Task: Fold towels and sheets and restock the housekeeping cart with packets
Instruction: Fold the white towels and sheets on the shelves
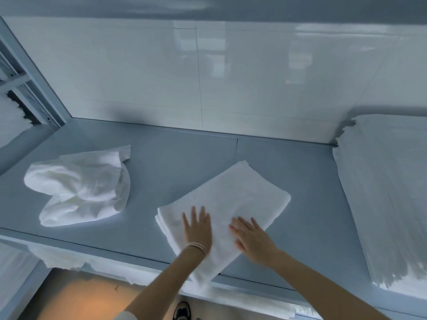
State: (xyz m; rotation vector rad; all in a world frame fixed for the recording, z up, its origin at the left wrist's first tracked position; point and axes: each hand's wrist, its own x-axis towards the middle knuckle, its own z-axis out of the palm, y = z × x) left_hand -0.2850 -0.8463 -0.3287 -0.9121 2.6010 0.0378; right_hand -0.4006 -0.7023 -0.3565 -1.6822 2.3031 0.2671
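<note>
The folded towel (221,211), a soft white terry rectangle, lies on the grey tabletop (161,172), its long axis running from the near edge up to the right. Both the left hand (197,227) and right hand (251,239) press it flat-fingered, grip released. A crumpled towel (80,185) lies well to the left, and stacked white linen (388,192) to the right.

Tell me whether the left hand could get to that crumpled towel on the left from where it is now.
Probably yes. The left hand lies flat on the folded towel, holding nothing, and only bare shelf surface separates it from the crumpled towel.
</note>
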